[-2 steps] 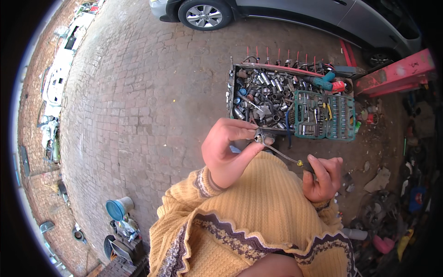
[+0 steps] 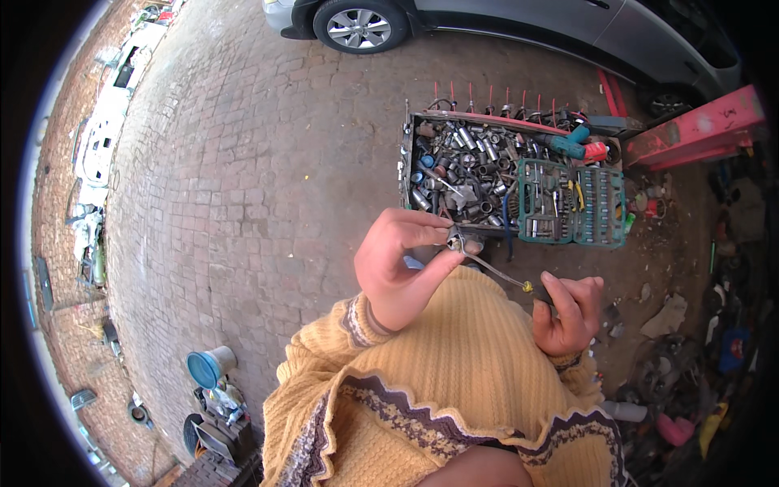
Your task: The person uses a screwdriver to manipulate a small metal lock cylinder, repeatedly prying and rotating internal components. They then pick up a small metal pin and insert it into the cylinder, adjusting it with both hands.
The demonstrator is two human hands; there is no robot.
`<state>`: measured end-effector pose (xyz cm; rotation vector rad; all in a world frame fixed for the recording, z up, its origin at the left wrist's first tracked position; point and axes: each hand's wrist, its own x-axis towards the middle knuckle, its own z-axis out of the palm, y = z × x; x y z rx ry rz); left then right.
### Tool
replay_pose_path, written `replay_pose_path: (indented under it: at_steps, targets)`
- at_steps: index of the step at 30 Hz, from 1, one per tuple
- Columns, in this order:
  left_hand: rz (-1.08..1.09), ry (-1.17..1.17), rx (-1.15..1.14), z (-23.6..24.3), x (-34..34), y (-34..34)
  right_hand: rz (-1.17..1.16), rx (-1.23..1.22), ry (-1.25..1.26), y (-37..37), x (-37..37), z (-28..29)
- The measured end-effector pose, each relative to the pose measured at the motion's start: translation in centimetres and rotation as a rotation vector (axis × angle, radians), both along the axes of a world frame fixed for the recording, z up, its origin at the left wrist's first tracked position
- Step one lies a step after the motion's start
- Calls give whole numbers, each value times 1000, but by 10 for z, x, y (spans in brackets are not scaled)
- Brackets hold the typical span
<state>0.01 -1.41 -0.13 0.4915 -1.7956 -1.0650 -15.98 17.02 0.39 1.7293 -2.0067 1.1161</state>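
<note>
In front of my chest, my left hand (image 2: 406, 264) pinches a small dark metal part (image 2: 456, 241) between thumb and fingers. What kind of part it is cannot be made out. My right hand (image 2: 570, 312) is closed round the dark handle of a thin screwdriver (image 2: 501, 274), which has a yellow collar below the handle. Its slim shaft slants up to the left, and the tip reaches the metal part at my left fingertips. My fingers hide most of the handle and some of the part.
Beyond my hands stands a metal tray (image 2: 404, 162) heaped with sockets and loose parts. An open green socket case (image 2: 574, 240) and a teal power tool (image 2: 565, 146) lie on it. A silver car (image 2: 519, 16), a red lift arm (image 2: 694, 130) and a bucket (image 2: 221, 357) surround the brick paving.
</note>
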Motion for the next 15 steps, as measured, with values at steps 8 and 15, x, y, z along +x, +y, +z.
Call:
replay_pose_path:
  at_steps: [8,15]
  targets:
    - [69,-160,-251,8,4,0,-3,80,13,0,-2,20]
    - [11,-260,-199,12,3,-5,6,82,-41,-1,-8,30]
